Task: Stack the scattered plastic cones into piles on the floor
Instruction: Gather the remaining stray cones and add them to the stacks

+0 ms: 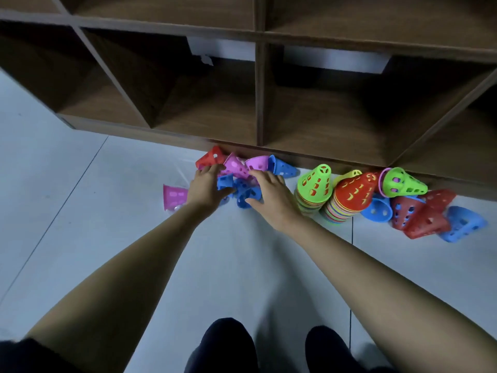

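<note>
Fingers spread, the left hand [207, 185] rests over a blue cone [225, 181], and the right hand [270, 196] covers a second blue cone [248, 196], perhaps touching it. Both cones lie between the hands on the floor [134, 224]. Two stacked piles [314, 189] stand just right of the right hand.

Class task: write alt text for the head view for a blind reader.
A person's left hand and right hand reach into scattered plastic cones on the floor beside a wooden shelf unit. Right of them stand a green-topped pile and a red-topped pile.
</note>
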